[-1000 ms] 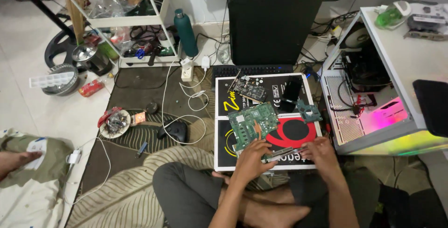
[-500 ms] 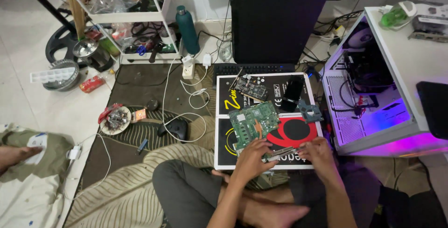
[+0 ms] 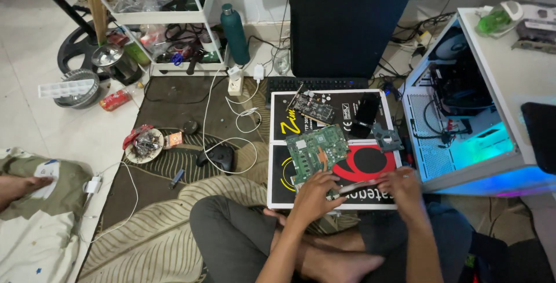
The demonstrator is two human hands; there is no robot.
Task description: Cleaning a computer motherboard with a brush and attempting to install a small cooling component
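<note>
A green circuit board lies on a flat black box with red and yellow print in front of my crossed legs. My left hand grips the board's near edge. My right hand is curled over the box's near right part and holds one end of a slim, pale, stick-like part that reaches toward my left hand. What this part is cannot be told. A smaller dark card and a black flat piece lie on the box's far half.
An open white computer case glowing blue stands at the right, a black tower behind the box. A game controller, cables, a bowl of small parts, a teal bottle and a white shelf lie left. Someone's foot is at the far left.
Both hands stay almost still over the board and box. The light inside the open case has gone from pink-green through purple to blue.
</note>
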